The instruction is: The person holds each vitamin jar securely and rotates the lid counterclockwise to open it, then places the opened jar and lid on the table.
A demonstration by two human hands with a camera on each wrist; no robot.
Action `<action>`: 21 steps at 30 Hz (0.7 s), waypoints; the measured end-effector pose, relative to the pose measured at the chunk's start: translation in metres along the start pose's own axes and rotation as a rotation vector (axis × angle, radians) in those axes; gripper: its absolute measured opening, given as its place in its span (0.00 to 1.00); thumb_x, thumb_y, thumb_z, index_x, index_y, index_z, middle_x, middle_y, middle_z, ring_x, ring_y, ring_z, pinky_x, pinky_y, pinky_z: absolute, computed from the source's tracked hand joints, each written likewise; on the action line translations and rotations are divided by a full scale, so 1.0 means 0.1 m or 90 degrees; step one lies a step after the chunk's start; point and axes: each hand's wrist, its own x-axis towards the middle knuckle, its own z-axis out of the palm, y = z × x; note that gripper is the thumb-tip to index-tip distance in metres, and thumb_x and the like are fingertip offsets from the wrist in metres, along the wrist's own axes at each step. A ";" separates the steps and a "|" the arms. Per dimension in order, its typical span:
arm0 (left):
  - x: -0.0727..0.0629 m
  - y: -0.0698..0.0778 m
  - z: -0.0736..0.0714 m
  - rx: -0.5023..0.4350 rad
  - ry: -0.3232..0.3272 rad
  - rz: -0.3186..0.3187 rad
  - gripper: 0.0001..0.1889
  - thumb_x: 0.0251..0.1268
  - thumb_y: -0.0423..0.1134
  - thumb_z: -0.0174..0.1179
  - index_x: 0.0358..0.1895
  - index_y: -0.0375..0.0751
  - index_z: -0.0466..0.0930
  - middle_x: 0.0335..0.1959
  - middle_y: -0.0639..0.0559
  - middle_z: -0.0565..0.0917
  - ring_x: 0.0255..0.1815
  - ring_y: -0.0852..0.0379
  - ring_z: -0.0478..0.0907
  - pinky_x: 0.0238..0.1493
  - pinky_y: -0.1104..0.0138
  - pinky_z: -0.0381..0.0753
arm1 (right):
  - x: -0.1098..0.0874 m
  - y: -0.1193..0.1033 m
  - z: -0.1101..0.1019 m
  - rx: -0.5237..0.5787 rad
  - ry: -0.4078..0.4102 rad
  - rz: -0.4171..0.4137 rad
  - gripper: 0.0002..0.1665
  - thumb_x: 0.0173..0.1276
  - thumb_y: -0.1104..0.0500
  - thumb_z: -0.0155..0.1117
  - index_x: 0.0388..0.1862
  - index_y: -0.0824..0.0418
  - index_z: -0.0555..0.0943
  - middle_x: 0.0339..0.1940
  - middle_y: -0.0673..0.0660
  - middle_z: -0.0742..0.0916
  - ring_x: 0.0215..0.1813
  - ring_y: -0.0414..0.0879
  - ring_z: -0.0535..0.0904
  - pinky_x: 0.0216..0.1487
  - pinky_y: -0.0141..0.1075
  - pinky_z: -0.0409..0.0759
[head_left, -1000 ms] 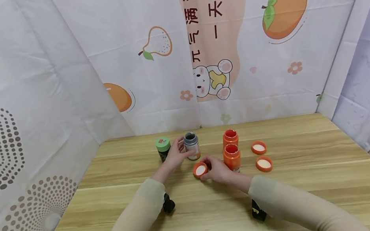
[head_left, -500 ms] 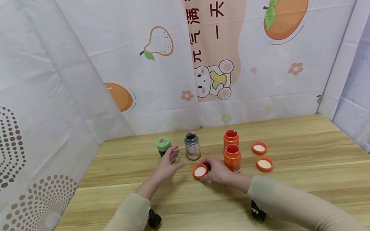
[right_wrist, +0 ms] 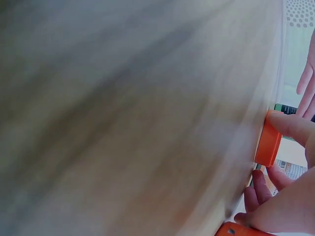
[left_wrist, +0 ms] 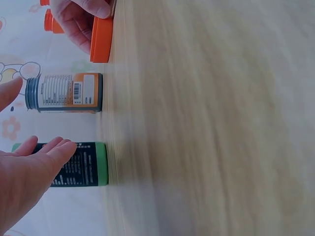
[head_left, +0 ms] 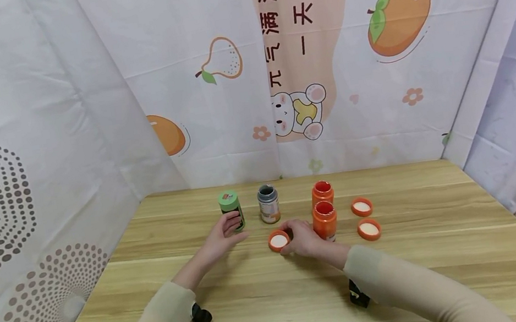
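My left hand (head_left: 218, 240) hovers low in front of the dark jar with a green lid (head_left: 229, 201), its fingers fairly straight and the thumb apart. In the left wrist view the fingers overlap the green-lidded jar (left_wrist: 81, 167); whether they touch it I cannot tell. Thumb and fingers of my right hand (head_left: 306, 238) pinch the rim of an orange jar lid (head_left: 278, 241), which lies on the table with its white inside up. The right wrist view shows the thumb on the edge of the orange lid (right_wrist: 268, 140). An open grey jar (head_left: 269, 206) stands between the hands, behind the lid.
Close beside my right hand stand two open orange jars (head_left: 324, 221), one behind the other. Two more orange lids (head_left: 369, 229) lie to their right, inside up. A printed curtain (head_left: 232, 154) hangs behind the wooden table (head_left: 426, 247).
My left hand has let go of the grey jar and moved left and toward me, now in front of the green-lidded jar. The right hand stays at the orange lid.
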 end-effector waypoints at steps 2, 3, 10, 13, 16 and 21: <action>-0.01 -0.01 -0.02 0.001 0.001 0.003 0.32 0.66 0.25 0.58 0.70 0.25 0.54 0.68 0.26 0.61 0.71 0.34 0.57 0.68 0.48 0.57 | -0.01 0.00 0.00 -0.007 0.001 -0.003 0.30 0.48 0.65 0.80 0.52 0.64 0.80 0.50 0.58 0.81 0.55 0.55 0.71 0.61 0.51 0.66; -0.02 -0.01 -0.03 0.000 0.001 0.006 0.32 0.66 0.25 0.58 0.70 0.25 0.54 0.68 0.26 0.62 0.71 0.34 0.57 0.68 0.48 0.57 | -0.01 0.00 0.00 -0.008 0.001 -0.005 0.30 0.48 0.65 0.80 0.52 0.64 0.80 0.50 0.58 0.81 0.55 0.56 0.71 0.61 0.51 0.66; -0.07 0.03 -0.05 0.009 -0.005 0.023 0.32 0.66 0.26 0.59 0.69 0.23 0.54 0.67 0.25 0.62 0.70 0.33 0.58 0.68 0.47 0.57 | -0.01 -0.01 0.00 -0.015 0.003 -0.008 0.32 0.48 0.65 0.80 0.54 0.64 0.79 0.51 0.59 0.81 0.56 0.56 0.70 0.61 0.51 0.66; -0.08 0.05 -0.06 0.009 -0.001 0.024 0.33 0.66 0.27 0.59 0.69 0.23 0.54 0.67 0.25 0.62 0.70 0.33 0.58 0.68 0.48 0.57 | -0.02 -0.01 0.00 -0.012 0.001 -0.006 0.34 0.48 0.64 0.80 0.56 0.64 0.78 0.52 0.59 0.81 0.56 0.56 0.70 0.61 0.51 0.65; -0.10 0.06 -0.08 0.011 0.005 0.018 0.34 0.65 0.28 0.60 0.69 0.23 0.53 0.68 0.25 0.62 0.70 0.33 0.58 0.68 0.48 0.57 | -0.02 -0.02 -0.02 0.004 -0.004 0.000 0.34 0.49 0.64 0.80 0.57 0.64 0.77 0.52 0.58 0.81 0.56 0.55 0.71 0.62 0.51 0.65; -0.15 0.08 -0.14 0.016 0.014 0.017 0.34 0.65 0.28 0.61 0.69 0.23 0.54 0.68 0.25 0.61 0.70 0.32 0.58 0.68 0.48 0.58 | -0.03 -0.04 -0.05 0.038 -0.014 0.001 0.35 0.51 0.64 0.79 0.58 0.64 0.76 0.54 0.59 0.81 0.56 0.55 0.73 0.61 0.51 0.68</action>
